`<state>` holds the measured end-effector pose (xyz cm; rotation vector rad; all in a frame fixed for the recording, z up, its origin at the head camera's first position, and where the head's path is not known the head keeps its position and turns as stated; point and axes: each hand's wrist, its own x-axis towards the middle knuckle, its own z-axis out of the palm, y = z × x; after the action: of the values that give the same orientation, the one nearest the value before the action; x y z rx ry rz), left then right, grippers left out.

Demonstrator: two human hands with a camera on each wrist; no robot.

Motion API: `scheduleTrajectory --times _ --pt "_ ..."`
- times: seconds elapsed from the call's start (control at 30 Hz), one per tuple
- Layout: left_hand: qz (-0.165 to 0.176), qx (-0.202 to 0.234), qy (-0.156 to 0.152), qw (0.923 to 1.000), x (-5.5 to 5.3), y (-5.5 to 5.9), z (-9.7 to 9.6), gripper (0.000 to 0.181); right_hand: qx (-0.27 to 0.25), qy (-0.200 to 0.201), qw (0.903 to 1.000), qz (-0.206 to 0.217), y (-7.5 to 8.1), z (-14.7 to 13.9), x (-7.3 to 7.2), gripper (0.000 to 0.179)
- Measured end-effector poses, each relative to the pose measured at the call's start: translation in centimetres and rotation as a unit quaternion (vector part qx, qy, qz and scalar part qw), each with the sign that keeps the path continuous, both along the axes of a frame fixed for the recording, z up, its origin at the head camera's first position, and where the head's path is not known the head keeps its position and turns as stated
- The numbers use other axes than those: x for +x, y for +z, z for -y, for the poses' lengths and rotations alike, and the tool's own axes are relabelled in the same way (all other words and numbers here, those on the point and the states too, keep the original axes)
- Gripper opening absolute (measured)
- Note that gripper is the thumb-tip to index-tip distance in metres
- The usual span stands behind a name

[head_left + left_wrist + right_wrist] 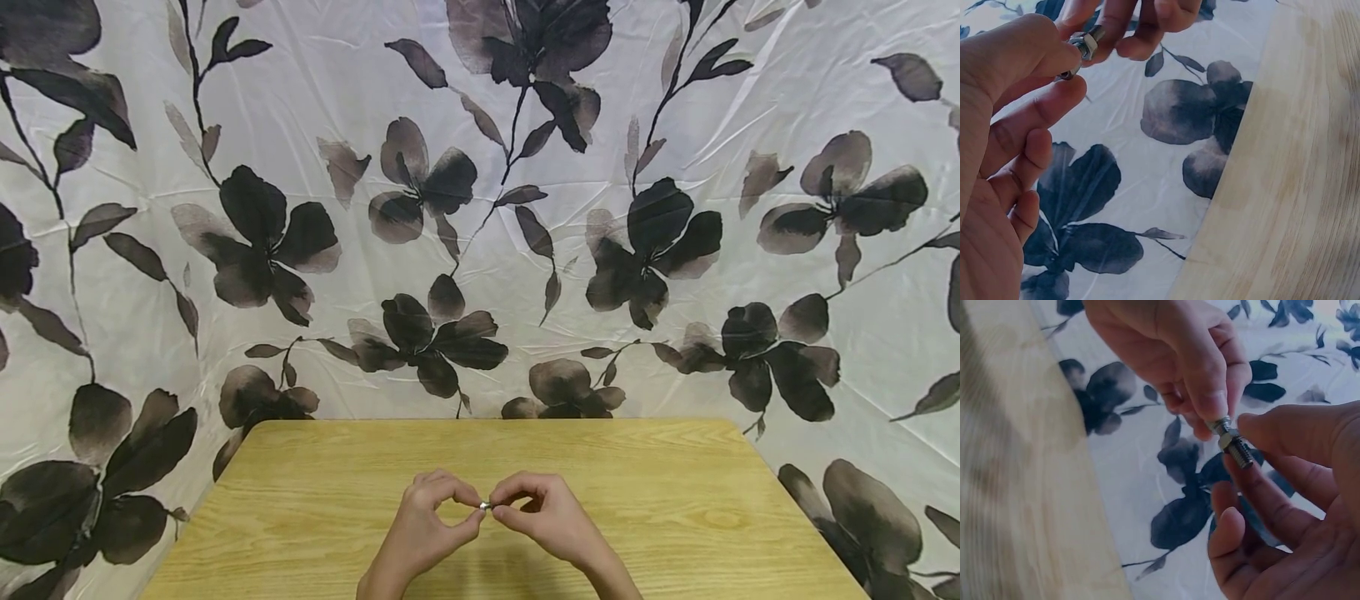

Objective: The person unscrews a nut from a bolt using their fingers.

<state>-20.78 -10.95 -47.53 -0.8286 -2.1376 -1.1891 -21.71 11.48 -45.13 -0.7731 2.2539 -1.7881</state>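
Observation:
A small silver metal bolt [485, 506] is held up between both hands, over the near part of the table. My left hand [427, 525] pinches its head end with thumb and forefinger; the fingertips hide part of the head. On the threaded shank sits a hex nut [1229, 439], with bare thread sticking out beyond it. My right hand [551, 517] has its thumb and forefinger at opposite sides of the nut, pinching it. In the left wrist view the nut [1084, 44] shows between the two hands' fingertips.
Beneath the hands is a light wood-grain table [300, 500] with rounded far corners. Behind it and at both sides hangs a white cloth [540, 275] printed with dark flowers.

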Motion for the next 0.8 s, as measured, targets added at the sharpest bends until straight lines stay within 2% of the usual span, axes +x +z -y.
scheduleTrajectory --times 0.17,0.3,0.5,0.8 --pt "-0.016 0.007 -0.003 0.9998 -0.12 -0.15 -0.07 0.016 -0.003 -0.022 0.9998 -0.004 0.03 0.15 0.02 0.019" --pt "-0.014 0.01 -0.001 0.9998 -0.13 -0.14 -0.18 0.014 0.027 -0.041 0.9987 -0.014 -0.04 0.23 -0.08 0.021" --pt "-0.01 0.001 0.013 0.9999 -0.08 -0.15 -0.29 0.029 0.045 -0.031 0.9985 -0.008 -0.37 0.26 -0.28 0.025" --pt "-0.022 0.008 0.002 0.9997 -0.1 -0.11 -0.17 0.013 0.022 -0.022 0.9995 0.007 -0.1 0.42 0.05 0.016"
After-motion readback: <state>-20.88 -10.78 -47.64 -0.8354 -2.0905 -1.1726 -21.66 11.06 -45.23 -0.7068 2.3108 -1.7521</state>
